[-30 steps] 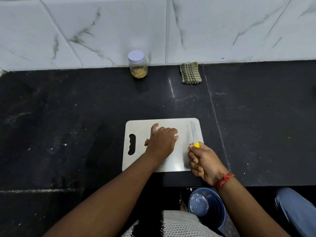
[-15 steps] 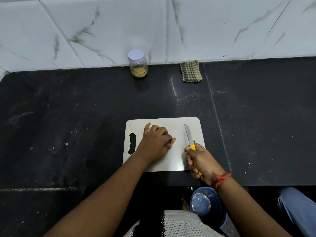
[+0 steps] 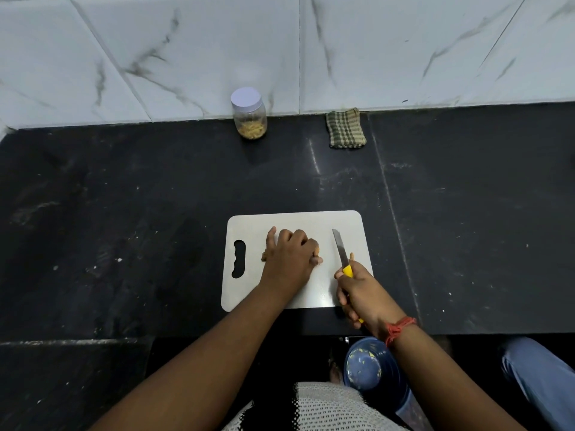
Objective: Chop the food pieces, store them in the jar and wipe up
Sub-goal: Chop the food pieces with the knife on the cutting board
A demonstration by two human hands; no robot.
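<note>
Head view of the chopping stage. The white cutting board lies on the black table directly before the person, its handle slot to the left. The left hand rests knuckles-up at the board's middle, fingers curled over the food pieces, of which only tan ends show at either side of the hand; their number cannot be told. The right hand is wrapped around the yellow handle of the knife, whose blade points away from the person and slightly left, its long axis running roughly front to back. The blade stands just to the right of the left hand, apart from it, with one small pale piece lying just beside its right flank. The coming cut appears to turn on this gap: the food lies to the left of the blade, across its long axis, so the right hand is the one to close in. The lidded jar, partly filled, stands at the wall, well apart, with the folded checked cloth to its right. A blue bucket sits below the table edge.
</note>
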